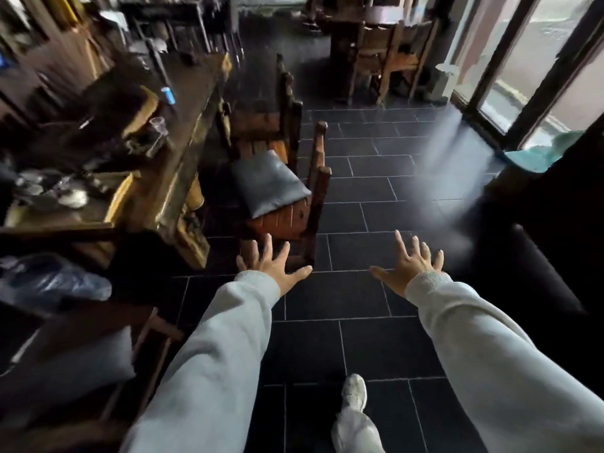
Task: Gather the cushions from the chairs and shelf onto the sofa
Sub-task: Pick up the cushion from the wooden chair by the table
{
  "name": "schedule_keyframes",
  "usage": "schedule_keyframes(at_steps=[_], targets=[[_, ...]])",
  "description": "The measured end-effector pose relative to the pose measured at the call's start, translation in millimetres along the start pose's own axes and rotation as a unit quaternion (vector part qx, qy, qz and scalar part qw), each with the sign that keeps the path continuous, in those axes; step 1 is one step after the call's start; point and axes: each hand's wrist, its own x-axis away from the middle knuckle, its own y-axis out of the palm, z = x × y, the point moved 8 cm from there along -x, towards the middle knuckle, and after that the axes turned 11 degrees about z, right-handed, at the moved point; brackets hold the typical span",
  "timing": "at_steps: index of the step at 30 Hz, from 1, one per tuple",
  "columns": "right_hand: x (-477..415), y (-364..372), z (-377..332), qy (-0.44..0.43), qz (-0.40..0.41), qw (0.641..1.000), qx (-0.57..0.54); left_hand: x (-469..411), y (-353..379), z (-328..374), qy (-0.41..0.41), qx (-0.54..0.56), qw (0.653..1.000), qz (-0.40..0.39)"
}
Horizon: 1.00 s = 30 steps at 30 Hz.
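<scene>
Both hands reached out over dark tiled floor [359, 191]. Left hand [271, 266] had fingers [266, 246] spread wide, held nothing. Right hand [408, 266] same, fingers spread, empty. Grey cushion [269, 183] lay on wooden chair [294, 220] seat, just ahead of left hand, beside long worktop [183, 152]. Second cushion [81, 364] low at left.

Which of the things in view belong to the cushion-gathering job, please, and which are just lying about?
Job: grey cushion on the wooden chair; second cushion at lower left; empty left hand and right hand.

Lying about: dishes, glass, plastic bag, long table.
</scene>
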Motion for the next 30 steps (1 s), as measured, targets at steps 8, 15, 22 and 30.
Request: schedule_keyframes(at_steps=[8,15,22,30], targets=[[-162.0,27.3,-164.2,-0.113,-0.024,0.993,-0.005,-120.9,-22.8,-109.6,-0.128,0.031,0.991,0.015],[-278.9,17.5,-249.5,-0.134,-0.060,0.988,-0.038,-234.3,-50.0,-138.7,-0.173,0.038,0.984,0.002],[-374.1,34.8,-294.6,-0.111,-0.099,0.989,-0.020,-337.2,-50.3,-168.9,-0.200,0.057,0.978,-0.014],[-460.7,119.9,-347.2,-0.016,-0.200,0.975,-0.095,-489.5,-15.8,-208.4,-0.190,0.080,0.974,-0.090]])
